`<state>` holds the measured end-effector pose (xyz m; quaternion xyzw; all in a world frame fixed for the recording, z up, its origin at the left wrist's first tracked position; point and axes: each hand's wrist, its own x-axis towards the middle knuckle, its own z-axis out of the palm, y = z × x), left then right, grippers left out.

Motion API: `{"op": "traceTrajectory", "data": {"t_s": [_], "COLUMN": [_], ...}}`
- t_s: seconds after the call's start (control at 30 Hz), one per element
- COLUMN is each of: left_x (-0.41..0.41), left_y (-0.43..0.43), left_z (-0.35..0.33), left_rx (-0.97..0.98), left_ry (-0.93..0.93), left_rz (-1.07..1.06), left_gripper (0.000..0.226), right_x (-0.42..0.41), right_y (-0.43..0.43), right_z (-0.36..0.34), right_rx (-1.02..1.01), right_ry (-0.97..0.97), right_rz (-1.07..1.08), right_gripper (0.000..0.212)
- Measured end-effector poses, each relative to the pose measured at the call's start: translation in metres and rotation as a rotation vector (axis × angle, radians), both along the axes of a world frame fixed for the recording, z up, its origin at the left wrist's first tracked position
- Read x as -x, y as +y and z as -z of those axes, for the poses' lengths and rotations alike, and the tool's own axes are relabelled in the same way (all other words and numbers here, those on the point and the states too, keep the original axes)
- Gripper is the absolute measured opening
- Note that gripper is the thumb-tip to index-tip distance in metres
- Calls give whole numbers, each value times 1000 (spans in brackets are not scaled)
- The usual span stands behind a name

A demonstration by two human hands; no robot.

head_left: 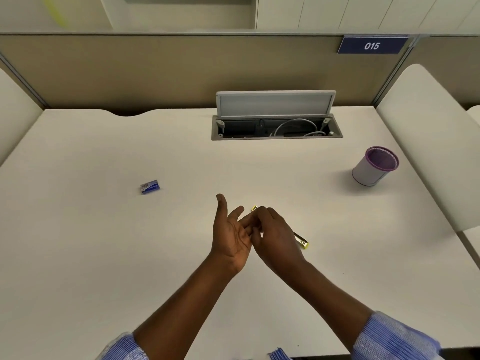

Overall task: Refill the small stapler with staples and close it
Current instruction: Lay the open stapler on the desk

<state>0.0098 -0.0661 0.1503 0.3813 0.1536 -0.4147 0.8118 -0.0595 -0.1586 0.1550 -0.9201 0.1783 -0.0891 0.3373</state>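
Observation:
A small yellow stapler [301,241] lies under my right hand [276,239] at the middle of the white table [104,242]. Only its two ends show, one past my fingertips and one past the back of the hand. My right hand's fingers curl around it. My left hand [231,233] is just to the left, palm turned toward the right hand, thumb up, fingers straight and touching the right hand's fingers. A small blue staple box [150,187] sits on the table further left, apart from both hands. Whether the stapler is opened is hidden.
A white pen cup with a purple mesh rim [374,166] stands at the right. An open cable hatch [276,126] with its lid raised is set in the table's far side. Beige partitions enclose the desk, with a blue "015" plate [372,45].

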Motion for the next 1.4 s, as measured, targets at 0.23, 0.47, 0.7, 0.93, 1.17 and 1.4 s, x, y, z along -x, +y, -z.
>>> {"op": "traceTrajectory", "data": {"t_s": [0.23, 0.47, 0.7, 0.93, 1.17, 1.4], "left_x": [6, 4, -44, -104, -100, -102], "left_y": [-22, -45, -71, -55, -30, -33], "left_z": [1, 4, 47, 107, 138, 144], "left_rx": [-20, -220, -843, -1147, -1279, -1273], "left_ry": [-52, -280, -1104, -1423, -1754, -1778], "left_rz": [20, 153, 274, 574, 743, 729], "left_gripper": [99, 95, 37, 54, 111, 125], "right_x": [-1, 0, -1, -7, -19, -25], "right_y": [-20, -53, -99, -167, -251, -331], "right_z": [-3, 8, 13, 6, -13, -22], "right_rx": [-154, -372, -445, -362, -136, 61], "right_ry": [20, 15, 4, -70, -95, -67], "right_rz": [70, 219, 328, 419, 459, 572], "right_gripper": [17, 11, 15, 12, 10, 10]}}
